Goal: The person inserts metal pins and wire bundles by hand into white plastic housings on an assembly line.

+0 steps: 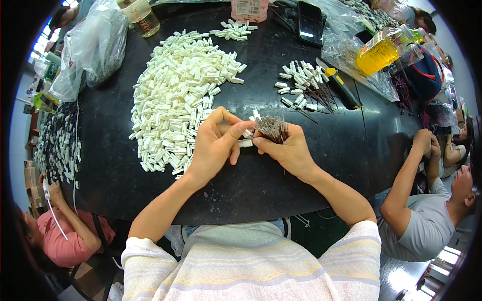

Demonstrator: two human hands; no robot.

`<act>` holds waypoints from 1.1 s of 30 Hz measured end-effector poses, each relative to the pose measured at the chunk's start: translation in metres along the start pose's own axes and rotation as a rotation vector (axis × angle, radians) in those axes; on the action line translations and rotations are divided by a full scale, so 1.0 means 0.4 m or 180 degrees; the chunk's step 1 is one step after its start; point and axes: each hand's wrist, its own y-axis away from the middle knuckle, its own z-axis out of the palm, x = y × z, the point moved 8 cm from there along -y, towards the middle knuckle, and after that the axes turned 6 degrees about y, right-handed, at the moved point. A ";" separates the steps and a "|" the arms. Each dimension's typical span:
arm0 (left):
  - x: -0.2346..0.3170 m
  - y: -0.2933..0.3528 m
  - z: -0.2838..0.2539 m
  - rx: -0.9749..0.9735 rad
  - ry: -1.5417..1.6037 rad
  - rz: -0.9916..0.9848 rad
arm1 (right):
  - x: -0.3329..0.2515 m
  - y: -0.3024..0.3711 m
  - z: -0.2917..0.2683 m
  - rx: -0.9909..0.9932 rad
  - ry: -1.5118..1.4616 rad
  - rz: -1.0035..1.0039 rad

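Observation:
Over the near part of the black table, both my hands work close together. My left hand (212, 148) pinches a small white plastic connector housing (248, 134) between thumb and fingers. Closed around a bundle of thin dark wires (272, 130) with silvery tips is my right hand (296, 156), its thumb toward the left hand's fingertips. Whether a wire is inside the housing is too small to tell. A large pile of white connector housings (175, 95) lies just beyond and left of my left hand.
Farther right lie finished-looking white housings with brown wires (306, 83) beside a yellow-and-black cutter knife (342, 88). A phone (310, 22), bottles (377, 50) and a plastic bag (98, 47) stand around the far side. People (427, 210) sit at both sides.

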 end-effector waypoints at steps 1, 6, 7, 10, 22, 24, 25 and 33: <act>0.015 -0.010 -0.004 -0.0014 0.0006 -0.0003 | 0.003 -0.003 -0.004 0.0001 0.0102 0.0035; 0.212 -0.018 -0.075 0.1174 -0.4089 0.2790 | -0.009 -0.008 -0.003 -0.0101 -0.0090 -0.0094; 0.208 -0.017 -0.075 0.1181 -0.4094 0.2795 | -0.010 -0.011 0.000 -0.0156 -0.0208 -0.0133; 0.154 -0.054 -0.073 0.0927 -0.4435 0.1890 | -0.005 -0.012 0.004 -0.0174 -0.0578 -0.0111; 0.098 -0.015 -0.027 -0.0122 -0.0518 0.0380 | 0.012 -0.011 -0.005 -0.0161 -0.0656 0.0043; 0.077 -0.013 -0.034 -0.0193 -0.0256 0.0256 | 0.010 -0.011 -0.002 -0.0176 -0.0636 0.0024; 0.063 -0.013 -0.034 -0.0271 0.0008 0.0133 | 0.008 -0.010 -0.001 -0.0184 -0.0614 0.0004; 0.054 -0.016 -0.026 -0.0250 0.0012 0.0303 | 0.007 -0.009 -0.004 -0.0191 -0.0410 -0.0021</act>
